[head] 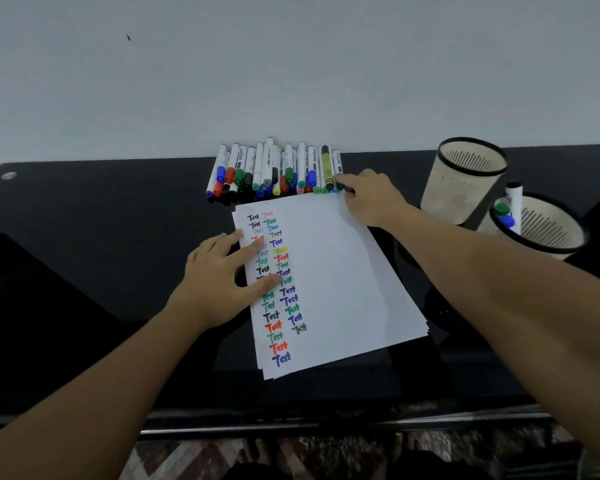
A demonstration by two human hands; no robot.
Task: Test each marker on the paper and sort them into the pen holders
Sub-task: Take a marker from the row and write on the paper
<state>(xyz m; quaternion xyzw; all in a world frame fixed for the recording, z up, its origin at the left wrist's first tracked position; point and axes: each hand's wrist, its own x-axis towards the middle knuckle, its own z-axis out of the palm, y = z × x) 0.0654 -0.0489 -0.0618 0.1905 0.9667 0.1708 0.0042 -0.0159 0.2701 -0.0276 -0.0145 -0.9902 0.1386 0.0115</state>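
A stack of white paper (329,271) lies in the middle of the black surface (84,237). The word "Test" is written down its left side many times in many colors.

The left hand (219,275) lies flat on the left edge of the paper at about 9 o'clock, fingers straight, its grip released and holding nothing.

At 12 o'clock from the paper, a pile of markers (274,169) leans against the wall (291,64), caps toward the paper. The right hand (371,197) reaches to the right end of the pile, and its grip pinches the cap end of the last marker (337,166) there.

At 2 o'clock stand two pen holders. The far pen holder (465,178) looks empty. The near pen holder (541,226) has a few markers standing in it.
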